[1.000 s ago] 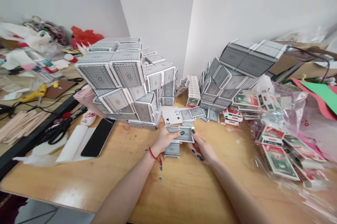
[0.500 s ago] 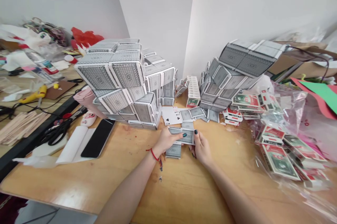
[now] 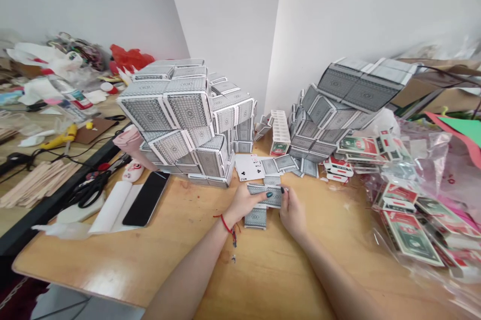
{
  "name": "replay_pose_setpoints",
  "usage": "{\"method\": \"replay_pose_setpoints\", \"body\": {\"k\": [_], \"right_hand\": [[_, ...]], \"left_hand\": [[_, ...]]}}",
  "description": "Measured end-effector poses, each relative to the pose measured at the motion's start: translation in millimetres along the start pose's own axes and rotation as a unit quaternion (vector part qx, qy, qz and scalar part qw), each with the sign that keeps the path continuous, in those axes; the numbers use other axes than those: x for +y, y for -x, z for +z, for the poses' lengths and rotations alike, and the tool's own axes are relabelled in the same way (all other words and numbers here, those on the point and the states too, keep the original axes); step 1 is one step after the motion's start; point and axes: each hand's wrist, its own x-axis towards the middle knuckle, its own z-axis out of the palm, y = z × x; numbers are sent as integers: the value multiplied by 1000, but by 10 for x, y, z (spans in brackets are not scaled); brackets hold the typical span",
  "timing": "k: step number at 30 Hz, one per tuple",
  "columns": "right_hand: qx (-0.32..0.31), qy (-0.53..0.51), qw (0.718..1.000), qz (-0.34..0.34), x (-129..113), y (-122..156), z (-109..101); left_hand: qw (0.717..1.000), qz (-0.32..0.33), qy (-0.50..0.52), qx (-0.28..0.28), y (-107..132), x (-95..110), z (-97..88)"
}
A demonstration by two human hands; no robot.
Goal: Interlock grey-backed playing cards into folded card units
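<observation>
My left hand [image 3: 240, 206] grips grey-backed playing cards [image 3: 275, 200] laid crosswise, its thumb resting flat on top. At their right end, my right hand [image 3: 293, 212] pinches the short edge with thumb and finger, the other fingers curled in. Below the held cards a grey-backed card piece [image 3: 255, 218] sticks out toward me; whether it is joined to them I cannot tell. Just beyond my hands lie face-up cards [image 3: 248, 167], a two of clubs among them, beside several grey-backed cards [image 3: 284, 162].
Tall block structures of folded cards stand at left [image 3: 184, 109] and right [image 3: 323, 119], with a row of card boxes [image 3: 279, 132] between. More card boxes [image 3: 409, 235] and plastic wrap lie at right. A phone [image 3: 146, 199], scissors [image 3: 90, 192] and glue gun [image 3: 62, 135] are left.
The whole view has shifted slightly, so things appear a little farther right. My right fingers have drawn in from beneath the cards, while the pinch at their right end stays.
</observation>
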Motion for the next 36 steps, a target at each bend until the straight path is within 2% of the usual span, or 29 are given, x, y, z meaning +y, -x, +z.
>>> {"method": "replay_pose_setpoints", "body": {"k": [3,6,7,8,9,11,15,20,23,27,31,34,36], "right_hand": [[56,-67,996,31,52,-86,-74],[101,-133,982,86,119,-171,-185],[104,-160,976,109,136,-190,-217],[102,-183,970,126,147,-203,-244],[97,-200,965,138,151,-210,-264],[79,-215,963,142,141,-212,-285],[38,-220,965,137,92,-196,-302],[1,-215,966,143,70,-183,-340],[0,-223,964,147,79,-180,-348],[-3,-276,947,163,116,-182,-342],[-16,-394,902,176,167,-204,-360],[-9,-475,862,176,205,-226,-382],[2,-499,848,178,232,-236,-384]], "left_hand": [[1000,14,11,14,27,-1,-17],[989,86,-56,107,56,7,-74],[975,128,-129,127,60,11,-102],[953,173,-218,124,60,14,-133],[925,214,-295,104,55,15,-162],[873,251,-410,80,37,5,-210],[800,230,-548,83,1,-57,-246],[758,220,-610,69,12,-74,-252],[759,223,-609,62,24,-52,-263],[793,235,-556,77,6,-83,-256],[832,228,-489,130,-34,-154,-244],[848,224,-465,119,-50,-185,-257],[852,219,-462,110,-57,-194,-272]]}}
